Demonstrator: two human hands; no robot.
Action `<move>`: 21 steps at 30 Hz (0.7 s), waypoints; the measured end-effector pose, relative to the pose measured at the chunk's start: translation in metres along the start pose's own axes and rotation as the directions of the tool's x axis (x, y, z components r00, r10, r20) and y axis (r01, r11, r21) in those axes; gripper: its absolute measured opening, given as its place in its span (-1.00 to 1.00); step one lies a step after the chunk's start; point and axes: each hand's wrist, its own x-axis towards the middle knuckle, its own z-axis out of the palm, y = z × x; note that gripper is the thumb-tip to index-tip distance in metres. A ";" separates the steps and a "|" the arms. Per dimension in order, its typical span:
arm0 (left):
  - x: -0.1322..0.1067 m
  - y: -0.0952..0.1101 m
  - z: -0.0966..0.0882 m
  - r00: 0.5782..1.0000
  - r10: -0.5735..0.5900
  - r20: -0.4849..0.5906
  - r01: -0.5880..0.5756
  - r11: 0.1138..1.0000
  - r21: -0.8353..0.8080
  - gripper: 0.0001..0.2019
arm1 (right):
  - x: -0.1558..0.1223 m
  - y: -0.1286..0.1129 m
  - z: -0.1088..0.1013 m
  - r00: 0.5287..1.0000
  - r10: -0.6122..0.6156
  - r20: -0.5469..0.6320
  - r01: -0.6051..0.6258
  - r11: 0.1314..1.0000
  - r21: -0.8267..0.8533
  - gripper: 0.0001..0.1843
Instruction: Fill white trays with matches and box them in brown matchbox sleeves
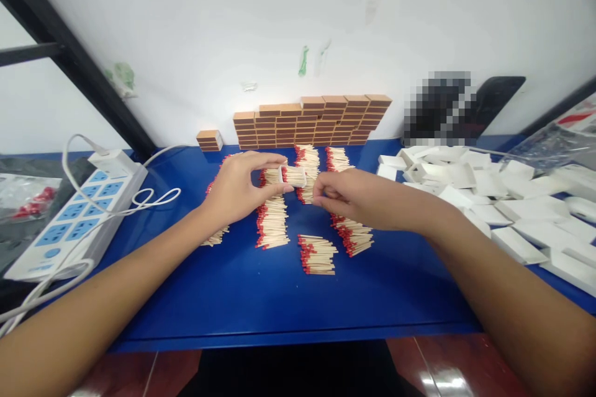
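Observation:
My left hand (235, 185) grips a small white matchbox tray (305, 179) between thumb and fingers, above the rows of matches. Red-headed matches lie inside it, heads toward the left. Close to the tray's right end is my right hand (342, 192), its fingers pinched together; whatever they hold is hidden. On the blue table below lie long rows of loose matches, one under the tray (272, 223), another under my right wrist (354, 237). A shorter group of matches (318, 255) lies nearer the front. My left hand partly covers the leftmost row (216, 237).
Brown-sided matchboxes (307, 126) are stacked against the wall, with a small separate stack (209, 140) to their left. White trays (531, 214) are heaped at the right. A white power strip (77, 217) with looping cables occupies the left. A dark flat device (500, 105) leans at the back.

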 end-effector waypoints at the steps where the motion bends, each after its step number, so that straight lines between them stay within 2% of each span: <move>1: 0.000 0.000 0.000 1.000 0.001 -0.001 -0.001 1.000 -0.003 -0.50 | 0.001 0.001 -0.001 1.000 -0.005 -0.030 0.007 0.999 0.044 -0.74; 7: -0.002 0.004 0.003 1.000 -0.005 0.017 0.006 0.999 -0.054 -0.50 | 0.009 0.001 0.006 0.980 -0.019 -0.196 0.045 0.990 0.130 -0.78; 16: -0.002 0.009 0.004 0.999 -0.007 0.049 0.013 0.991 -0.130 -0.45 | 0.009 -0.001 0.011 0.985 -0.039 -0.171 0.051 0.996 0.068 -0.81; 21: -0.003 0.009 0.003 0.998 -0.036 0.060 0.045 0.986 -0.161 -0.46 | 0.009 -0.005 0.007 0.974 -0.045 -0.222 0.045 0.999 -0.006 -0.84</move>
